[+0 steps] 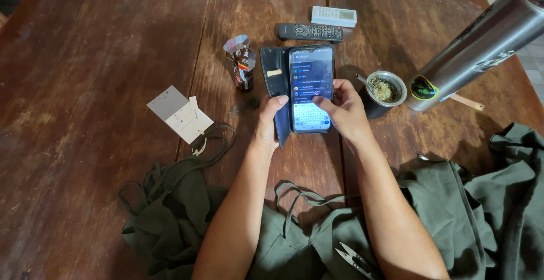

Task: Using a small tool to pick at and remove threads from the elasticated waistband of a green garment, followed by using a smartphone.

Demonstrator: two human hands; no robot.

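A smartphone (310, 79) in a dark folding case, screen lit with a list and an on-screen keyboard, is held upright over the wooden table (102, 47). My left hand (267, 122) grips its lower left edge, thumb at the screen's corner. My right hand (345, 110) holds the right edge, its thumb resting on the keyboard area. The case flap (273, 71) hangs open to the left.
Olive green fabric (453, 200) with straps lies under my forearms, small snips (354, 259) on it. A crumpled wrapper (241, 62), paper tags (180, 114), two remotes (310, 31), a herb-filled cup with metal straw (385, 90) and a steel flask (481, 45) surround the phone.
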